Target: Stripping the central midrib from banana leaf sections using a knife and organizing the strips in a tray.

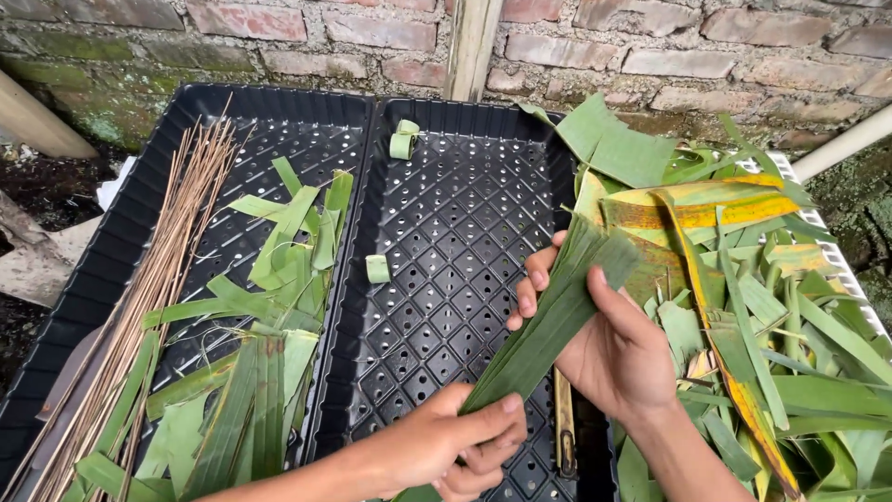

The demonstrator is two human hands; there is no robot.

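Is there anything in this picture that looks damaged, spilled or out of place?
Mostly no. Some leaves in the right-hand leaf pile are yellowed and brown, unlike the green leaf strip held between the left hand and right hand. Two small leaf rolls lie apart in the black tray.

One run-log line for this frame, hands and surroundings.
left hand: pinching leaf strip low end | right hand: gripping its upper part | below: black perforated tray | right: leaf pile | left: thin sticks
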